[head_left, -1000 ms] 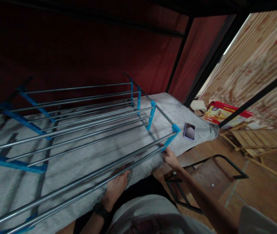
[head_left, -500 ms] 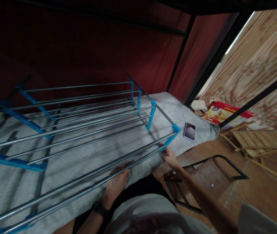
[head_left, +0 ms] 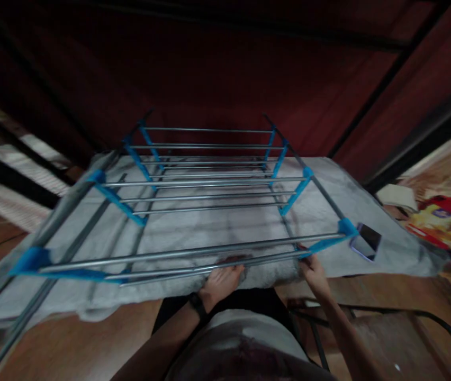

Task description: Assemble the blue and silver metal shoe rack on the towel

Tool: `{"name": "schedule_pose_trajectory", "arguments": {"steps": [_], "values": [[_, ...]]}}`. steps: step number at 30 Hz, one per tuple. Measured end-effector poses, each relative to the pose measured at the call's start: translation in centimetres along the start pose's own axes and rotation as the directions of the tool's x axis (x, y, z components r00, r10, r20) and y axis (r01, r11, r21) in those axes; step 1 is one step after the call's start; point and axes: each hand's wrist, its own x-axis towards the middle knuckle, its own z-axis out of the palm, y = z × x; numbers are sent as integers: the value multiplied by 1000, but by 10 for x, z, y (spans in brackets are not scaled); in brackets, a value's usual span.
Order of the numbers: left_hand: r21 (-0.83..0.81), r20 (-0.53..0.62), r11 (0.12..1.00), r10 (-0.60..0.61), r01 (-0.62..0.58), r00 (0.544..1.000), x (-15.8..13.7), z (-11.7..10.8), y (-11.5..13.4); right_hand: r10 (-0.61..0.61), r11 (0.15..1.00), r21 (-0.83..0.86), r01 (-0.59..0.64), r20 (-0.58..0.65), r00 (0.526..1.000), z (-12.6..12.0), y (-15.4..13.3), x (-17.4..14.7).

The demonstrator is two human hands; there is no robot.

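A rack of grey metal tubes [head_left: 205,182] and blue plastic connectors [head_left: 295,196] lies on its side over a grey blanket [head_left: 217,225]. At the near edge, my left hand [head_left: 223,280] is closed at a thin front tube [head_left: 162,276], its fingertips partly hidden behind it. That tube's left end shows just below the near left connector [head_left: 70,272]. My right hand [head_left: 313,272] pinches the lower end of the near right blue connector [head_left: 326,243], where the front tubes meet it. Some of its fingers are hidden.
A phone [head_left: 366,242] lies on the blanket at the right. Beyond it are a red and yellow package [head_left: 445,219] and a pale box [head_left: 398,198]. Black frame bars [head_left: 388,95] stand before a dark red wall. A black-framed chair [head_left: 384,338] is at the lower right.
My view has swung to the left, so the whole rack now shows and the scene sits further right. Both hands stay at the front tubes and the near right connector.
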Motion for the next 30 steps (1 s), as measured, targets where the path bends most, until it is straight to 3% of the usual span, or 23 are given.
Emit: {"name": "schedule_pose_trajectory", "arguments": {"steps": [4,6,9,11,13,15,17,19,22,26,28,30], "values": [[-6,-95,999,37,-38,995,-2,1,4,-10,998,-63,9,-20,1000,-6,22,-11],[3,-138,999,38,-38,990,-3,3,2,2,987,-157,-18,-100,995,-14,37,-25],[44,-192,998,59,-52,980,-10,5,-1,-136,954,-284,97,-118,984,-16,49,-51],[75,-218,995,83,-69,972,-16,5,-3,-293,906,-337,258,-59,954,-2,37,-65],[91,-232,993,96,-76,968,-20,4,-5,-449,823,-332,461,117,886,28,7,-73],[88,-237,993,92,-73,967,-22,2,-7,-557,723,-260,640,329,763,65,-34,-75],[79,-248,996,53,-34,967,-24,3,-10,-625,616,-236,751,433,649,100,-70,-73],[70,-268,997,3,16,963,-25,7,-13,-666,528,-249,812,472,578,124,-92,-70],[53,-313,997,-34,53,949,-26,14,-17,-702,433,-279,857,491,515,136,-95,-67],[17,-361,996,-81,93,929,-27,17,-14,-756,327,-287,900,493,431,134,-71,-65],[-3,-360,994,-101,107,927,-28,15,-10,-758,300,-297,906,502,416,135,-62,-63],[-18,-360,993,-119,120,925,-30,13,-7,-750,302,-319,898,503,431,139,-58,-60]]}}
